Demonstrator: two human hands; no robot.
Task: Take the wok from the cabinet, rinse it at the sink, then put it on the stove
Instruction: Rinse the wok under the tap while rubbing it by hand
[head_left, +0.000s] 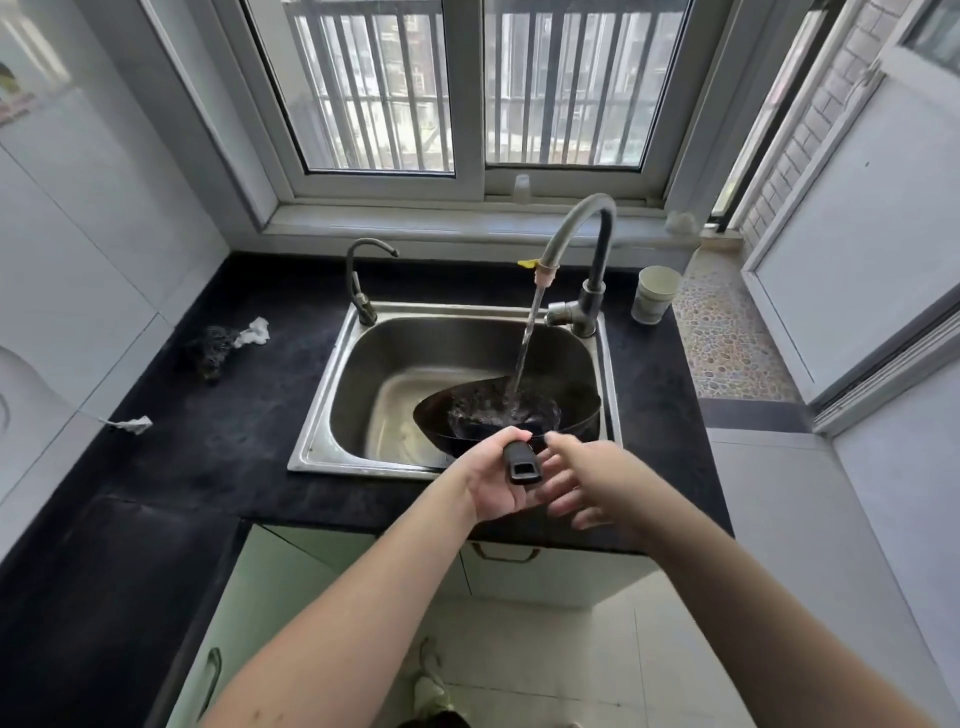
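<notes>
Two hands work here: our left hand (493, 480) grips the wok (506, 415) handle, holding the bowl inside the sink (332, 410) under the faucet (576, 244) stream so water pools; our right hand (587, 483) hovers beside, fingers (558, 501) spread, empty.

A home kitchen is showing here: a stainless steel sink (332, 384) is sitting in a dark stone worktop (218, 447), with water running from a tall faucet (587, 244). Pale cabinet doors (291, 582) are standing below, and a barred window (467, 83) is looking onto neighbouring apartment buildings.
</notes>
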